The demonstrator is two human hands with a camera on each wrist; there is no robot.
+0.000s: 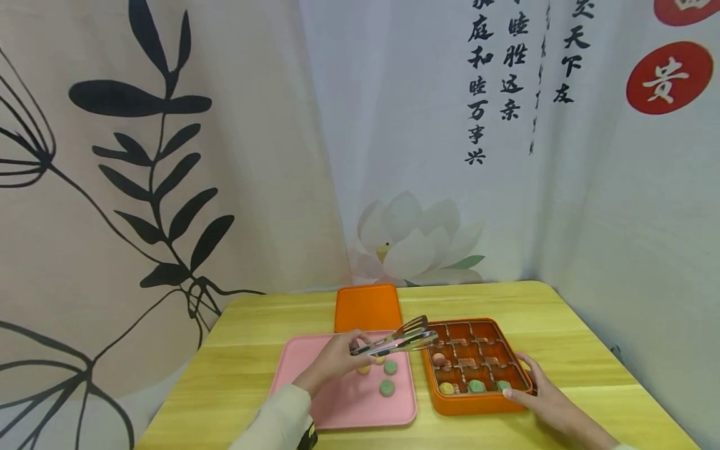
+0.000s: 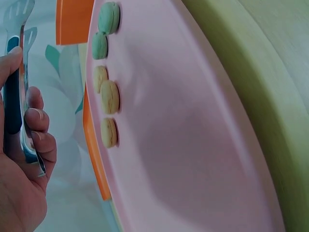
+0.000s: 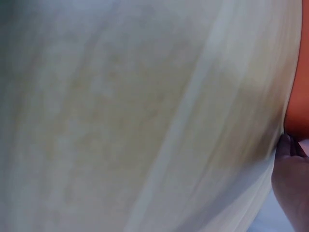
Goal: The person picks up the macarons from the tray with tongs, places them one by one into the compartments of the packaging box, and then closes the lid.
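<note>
Metal tongs [image 1: 402, 340] with dark handles and slotted ends are gripped in my left hand [image 1: 340, 359], above the pink tray [image 1: 343, 409]. The tongs' ends reach toward the box's left edge, with no macaron visible between them. On the tray lie green macarons [image 1: 387, 388] and yellow macarons [image 2: 110, 96]. To its right stands an orange box [image 1: 478, 406] with a clear divided insert. A pink macaron [image 1: 439, 359], a yellow macaron [image 1: 447, 388] and green macarons [image 1: 476, 386] sit in its compartments. My right hand [image 1: 542, 394] holds the box's front right corner, thumb at the rim.
An orange lid [image 1: 368, 307] lies behind the tray, close to the back edge of the wood-grain table [image 1: 225, 387]. A printed curtain [image 1: 270, 156] hangs behind and along the sides.
</note>
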